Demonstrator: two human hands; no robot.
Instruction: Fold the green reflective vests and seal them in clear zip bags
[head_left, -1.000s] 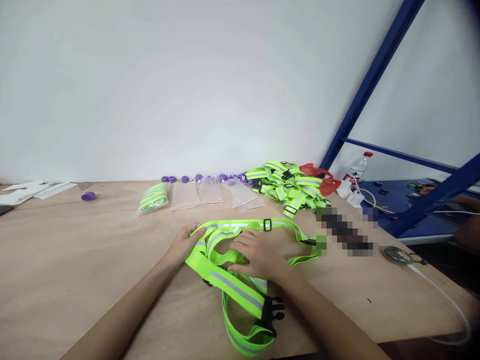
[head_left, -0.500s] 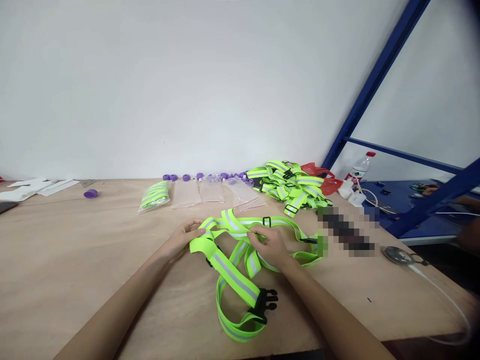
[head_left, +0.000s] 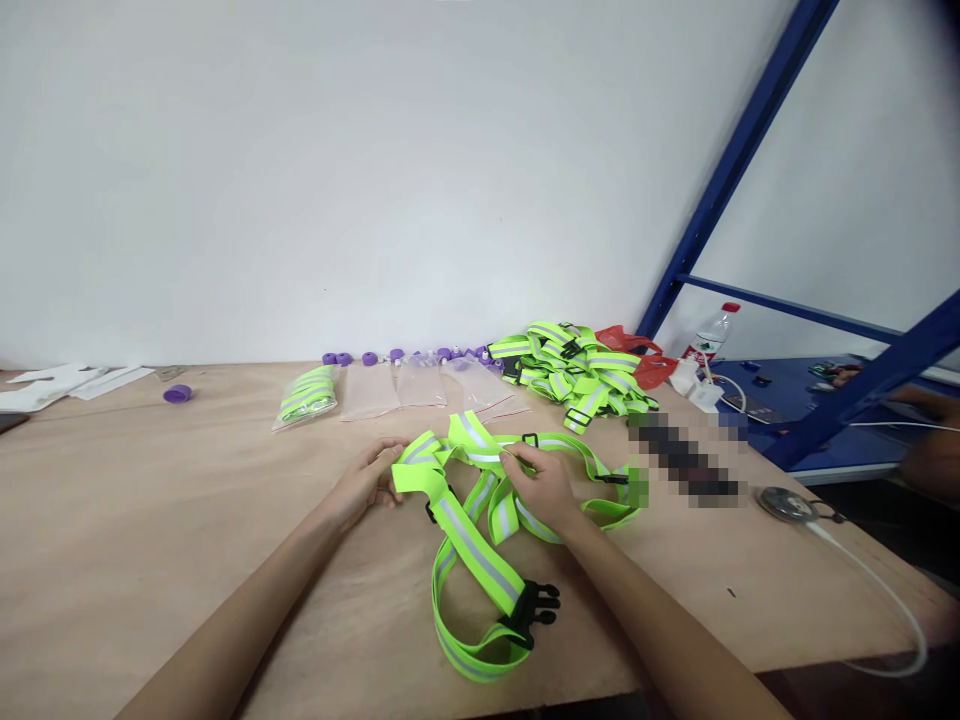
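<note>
R fingers [head_left: 519,470] now pinched on green strap [head_left: 482,558], spread over it a sec ago; L fingers [head_left: 380,455] by its edge, grip can't tell; main hold prob. R.

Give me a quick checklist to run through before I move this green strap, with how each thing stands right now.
1. Right hand gripping the green strap: ok, thumb and fingers pinch it.
2. Left hand gripping it: cannot tell; the fingertips are at its edge, partly hidden.
3. Strap lying untangled: not ok, its loops cross and overlap.
4. Near buckle fastened: not ok, its prongs are bare.
5. Flat clear bags on the table: ok, behind the strap.
</note>
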